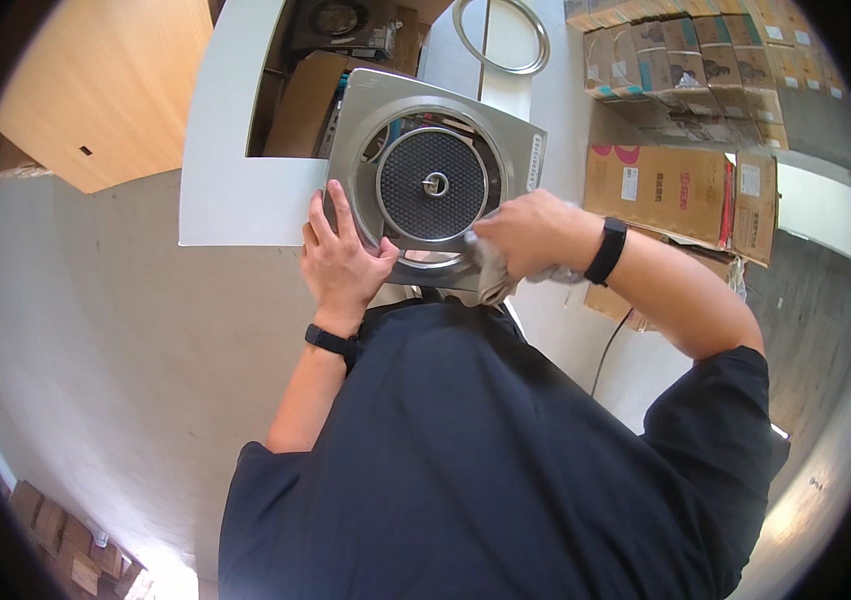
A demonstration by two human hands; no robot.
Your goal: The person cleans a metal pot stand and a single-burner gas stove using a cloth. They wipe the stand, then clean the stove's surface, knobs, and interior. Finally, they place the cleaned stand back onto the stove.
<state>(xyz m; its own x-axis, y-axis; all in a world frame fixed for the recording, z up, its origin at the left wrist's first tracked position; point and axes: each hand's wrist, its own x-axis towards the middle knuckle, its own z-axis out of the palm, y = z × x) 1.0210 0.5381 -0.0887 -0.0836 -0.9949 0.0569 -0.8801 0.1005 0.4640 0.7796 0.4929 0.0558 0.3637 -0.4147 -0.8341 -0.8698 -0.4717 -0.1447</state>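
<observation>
In front of my body is a square, silver-coloured metal panel (523,150) with a large round opening. A round black perforated disc (425,199) with a metal rim and a small central ring sits within that opening. My left hand (343,262) rests on the panel's lower left edge, fingers spread and thumb near the opening's rim. My right hand (534,232) grips a crumpled grey-beige cloth (494,274) against the panel's lower right part, beside the disc. The exact hold of its fingers is partly hidden by the cloth.
A loose metal ring (541,56) lies beyond the panel. A white board (223,195) with a cutout borders an open carton (305,101) at upper left. Cardboard boxes (658,187) stand at right, with stacked cartons (695,67) behind. A black cable (609,349) runs below them.
</observation>
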